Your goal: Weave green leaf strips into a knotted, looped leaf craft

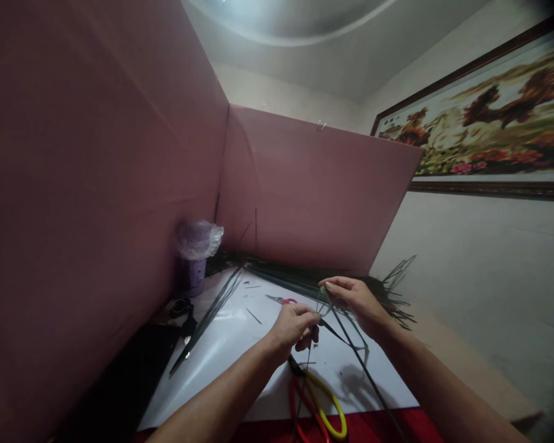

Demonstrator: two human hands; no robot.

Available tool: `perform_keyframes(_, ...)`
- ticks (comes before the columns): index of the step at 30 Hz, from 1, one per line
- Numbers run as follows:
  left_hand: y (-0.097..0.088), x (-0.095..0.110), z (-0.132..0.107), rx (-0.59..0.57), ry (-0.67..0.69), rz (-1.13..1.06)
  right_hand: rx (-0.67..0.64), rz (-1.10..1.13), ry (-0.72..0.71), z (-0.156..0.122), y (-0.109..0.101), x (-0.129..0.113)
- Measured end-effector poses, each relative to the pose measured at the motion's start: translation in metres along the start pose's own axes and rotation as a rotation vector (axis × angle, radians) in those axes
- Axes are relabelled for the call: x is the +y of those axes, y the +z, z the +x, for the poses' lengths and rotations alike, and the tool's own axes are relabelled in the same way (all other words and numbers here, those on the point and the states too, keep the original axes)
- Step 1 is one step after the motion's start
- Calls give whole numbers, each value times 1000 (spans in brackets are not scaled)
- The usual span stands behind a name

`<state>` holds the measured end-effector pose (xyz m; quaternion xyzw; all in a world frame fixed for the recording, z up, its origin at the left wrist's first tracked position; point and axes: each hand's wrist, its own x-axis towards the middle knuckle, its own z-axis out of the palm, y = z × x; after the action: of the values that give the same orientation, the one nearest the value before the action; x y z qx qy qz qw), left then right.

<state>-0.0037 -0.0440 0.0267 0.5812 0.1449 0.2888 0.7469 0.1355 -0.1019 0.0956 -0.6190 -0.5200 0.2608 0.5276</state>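
Both hands work close together above a white sheet. My left hand is closed in a pinch on long green leaf strips, near where they cross. Just right of it and a little higher, my right hand pinches a looped end of the strips between thumb and fingertips. One long strip slants down to the lower right, and a thin one hangs below my left hand. Under the hands lie scissors with one red and one yellow handle. Small red-handled scissors lie behind my left hand.
A pile of long green leaves runs along the back, with more leaves at the left. A purple cup with clear plastic over it stands back left. Pink panels enclose the left and back sides.
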Motion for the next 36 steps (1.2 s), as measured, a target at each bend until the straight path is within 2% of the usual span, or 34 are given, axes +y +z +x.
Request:
perform_keyframes(4,0,0,0,-1,14,-45,-124,79,-5,-6,4,3)
perform_keyframes(9,-2,-1,1,41,52,-60,-198,-54,-62,-15,12,13)
perform_keyframes(11,-3,-1,2,70,61,-57,-172,-133,-86,-18,12,18)
perform_keyframes(14,-4,0,3,103,65,-51,-21,-186,-89,-22,11,24)
perform_keyframes(16,-4,1,2,112,62,-48,50,-149,-59,-25,11,28)
perform_keyframes(19,-3,3,2,120,56,-45,84,-76,-11,-27,12,31)
perform_keyframes(23,-4,2,2,133,60,-57,82,-161,-19,-32,11,31)
perform_keyframes(28,-3,1,2,144,53,-62,105,-446,-151,-44,1,26)
perform_keyframes(31,-1,3,1,142,44,-62,68,-507,-111,-52,-5,26)
perform_keyframes(36,-2,3,1,129,42,-79,-32,-454,17,-58,-19,36)
